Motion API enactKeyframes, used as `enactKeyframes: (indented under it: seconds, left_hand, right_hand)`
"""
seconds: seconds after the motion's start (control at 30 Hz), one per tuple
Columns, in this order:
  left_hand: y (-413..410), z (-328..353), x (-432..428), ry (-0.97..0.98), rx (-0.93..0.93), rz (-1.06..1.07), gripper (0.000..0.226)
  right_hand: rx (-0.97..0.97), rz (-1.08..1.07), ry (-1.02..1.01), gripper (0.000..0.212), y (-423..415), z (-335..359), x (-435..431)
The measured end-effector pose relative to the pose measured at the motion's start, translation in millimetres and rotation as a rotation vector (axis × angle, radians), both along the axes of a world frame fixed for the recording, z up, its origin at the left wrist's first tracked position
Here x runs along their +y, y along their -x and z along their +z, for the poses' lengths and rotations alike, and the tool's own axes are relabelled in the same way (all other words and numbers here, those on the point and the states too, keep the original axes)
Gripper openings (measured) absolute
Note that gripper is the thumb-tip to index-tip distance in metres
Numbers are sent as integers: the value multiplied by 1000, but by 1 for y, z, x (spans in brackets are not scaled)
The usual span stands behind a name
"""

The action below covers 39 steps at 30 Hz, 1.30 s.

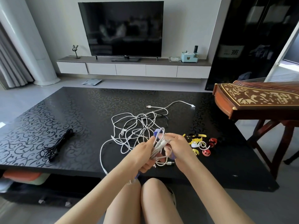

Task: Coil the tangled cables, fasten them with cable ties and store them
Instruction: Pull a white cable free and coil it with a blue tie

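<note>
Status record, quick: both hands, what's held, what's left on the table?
left hand: grips white coil
right hand: grips same coil, beside purple strap
white tangle: loose on table, behind hands
black bundle: coiled, table's left side
cable ties: yellow, red, white pile right of hands

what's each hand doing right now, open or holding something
Left hand: closed, gripping the coiled white cable.
Right hand: closed, gripping the same coil from the other side.

Both hands (144, 153) (177, 147) grip a bundled white cable (158, 147).
</note>
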<state>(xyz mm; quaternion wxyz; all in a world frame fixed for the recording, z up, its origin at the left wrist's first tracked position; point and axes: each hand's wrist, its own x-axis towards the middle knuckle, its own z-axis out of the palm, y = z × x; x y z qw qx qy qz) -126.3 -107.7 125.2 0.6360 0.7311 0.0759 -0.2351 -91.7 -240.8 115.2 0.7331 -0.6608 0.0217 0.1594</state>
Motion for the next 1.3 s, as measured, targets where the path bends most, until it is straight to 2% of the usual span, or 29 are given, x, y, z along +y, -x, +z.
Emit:
enactKeyframes:
  seconds: [0.1, 0.23, 0.3, 0.4, 0.53, 0.6, 0.7, 0.83, 0.93, 1.03, 1.1, 1.17, 1.23, 1.27, 1.3]
  left_hand:
    - [1, -9, -3, -65, -208, 161, 46]
    - [0, -13, -9, 4, -391, 274, 19]
    - [-1, -13, -10, 29, -448, 279, 13]
    - [0, -13, -14, 74, -495, 302, 13]
    - [-2, -9, -20, 198, -467, 397, 22]
    - [-5, -5, -19, 201, -460, 427, 21]
    - [-11, -2, -15, 117, -437, 468, 21]
    - [-14, -8, -14, -54, -473, 477, 33]
    - [-12, -11, -19, -278, -591, 457, 47]
    - [-12, -11, -19, -367, -670, 510, 52]
    - [-13, -10, -19, -403, -703, 538, 49]
    - [-13, -10, -22, -444, -708, 535, 42]
    - [-10, -10, -26, -450, -682, 529, 29]
    - [-9, -10, -27, -447, -673, 520, 24]
    - [-7, -10, -29, -450, -675, 504, 24]
  right_hand:
    - [78, 12, -53, 19, 1, -6, -1]
    - [113, 64, -197, 48, 4, -3, -5]
    - [119, 126, -242, 52, 7, 2, -9]
    - [137, 201, -254, 50, 6, 6, -14]
    - [132, 288, -271, 36, 6, 2, -18]
    - [99, 273, -325, 31, 11, -3, -18]
    - [27, 220, -409, 22, 23, -12, -18]
    - [-95, 139, -352, 16, 38, -10, -26]
    - [-131, 96, -442, 28, 47, -5, -27]
    - [-187, 104, -519, 36, 54, -3, -22]
    - [-345, 50, -305, 32, 59, -3, -18]
    - [-700, -100, 148, 18, 60, -5, -15]
    - [-1135, -272, 663, 20, 57, -7, -13]
    - [-1291, -330, 826, 23, 56, -6, -11]
    - [-1384, -358, 902, 23, 54, -4, -10]
